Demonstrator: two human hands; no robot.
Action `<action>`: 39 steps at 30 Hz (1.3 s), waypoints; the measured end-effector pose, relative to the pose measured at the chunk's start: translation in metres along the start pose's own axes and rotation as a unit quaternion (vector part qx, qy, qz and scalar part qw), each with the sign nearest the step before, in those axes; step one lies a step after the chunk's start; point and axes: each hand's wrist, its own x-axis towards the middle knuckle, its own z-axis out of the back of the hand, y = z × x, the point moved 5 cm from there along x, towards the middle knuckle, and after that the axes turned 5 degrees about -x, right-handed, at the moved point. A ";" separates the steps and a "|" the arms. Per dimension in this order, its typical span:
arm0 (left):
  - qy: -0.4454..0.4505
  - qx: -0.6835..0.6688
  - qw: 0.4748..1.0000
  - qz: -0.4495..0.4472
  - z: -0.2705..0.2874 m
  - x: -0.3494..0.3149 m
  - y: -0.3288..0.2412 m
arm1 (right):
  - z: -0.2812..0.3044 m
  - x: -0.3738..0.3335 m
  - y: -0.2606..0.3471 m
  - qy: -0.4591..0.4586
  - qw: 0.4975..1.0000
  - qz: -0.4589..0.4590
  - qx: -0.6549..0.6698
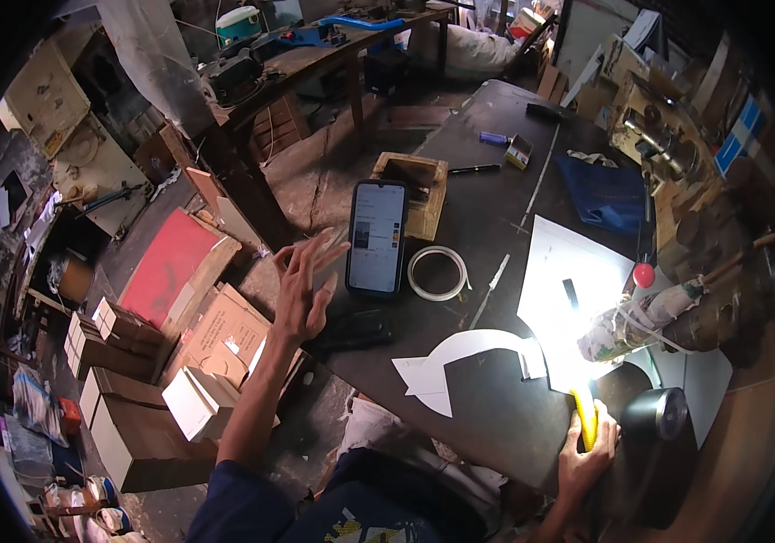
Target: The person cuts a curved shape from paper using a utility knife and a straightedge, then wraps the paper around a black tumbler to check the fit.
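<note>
My left hand (302, 288) is raised with its fingers spread beside a phone (375, 237), and nothing is in it. The phone has a lit screen and stands upright against a small wooden box (437, 204). At the near right of the dark table, my right hand (582, 462) is closed round a yellow-handled tool (585, 418), whose far end is lost in glare. Past it lies a brightly lit white sheet (561, 249) with a small black strip (571, 293) on it. A curved white paper cutout (446, 351) lies between my hands.
A roll of white tape (438, 274) lies right of the phone. A dark cylinder (659, 416) stands beside my right hand. Farther back are a pen (475, 169), a small box (518, 152) and a blue bag (600, 192). Cardboard boxes (220, 335) crowd the floor at left.
</note>
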 end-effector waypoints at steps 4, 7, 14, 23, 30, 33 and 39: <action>0.018 0.003 1.000 -0.004 -0.001 -0.006 0.002 | -0.002 -0.001 -0.001 0.004 1.000 -0.007 0.005; 0.028 0.001 1.000 -0.002 -0.002 -0.007 0.003 | -0.003 -0.001 -0.002 0.000 1.000 -0.003 0.007; 0.043 0.006 0.999 -0.001 -0.004 0.003 -0.002 | 0.003 0.001 0.001 -0.010 1.000 -0.006 0.016; 0.045 -0.025 0.999 0.013 -0.002 -0.008 0.001 | 0.000 -0.001 0.001 0.005 1.000 -0.016 0.013; 0.058 0.003 0.998 0.004 -0.001 -0.005 -0.005 | -0.002 0.000 -0.001 0.003 1.000 -0.003 0.000; 0.092 0.016 0.996 -0.010 -0.004 -0.005 -0.023 | -0.002 0.000 0.000 0.008 1.000 -0.007 -0.001; 0.161 -0.026 0.985 0.054 -0.027 -0.010 -0.053 | -0.001 -0.002 0.000 0.004 1.000 -0.007 -0.001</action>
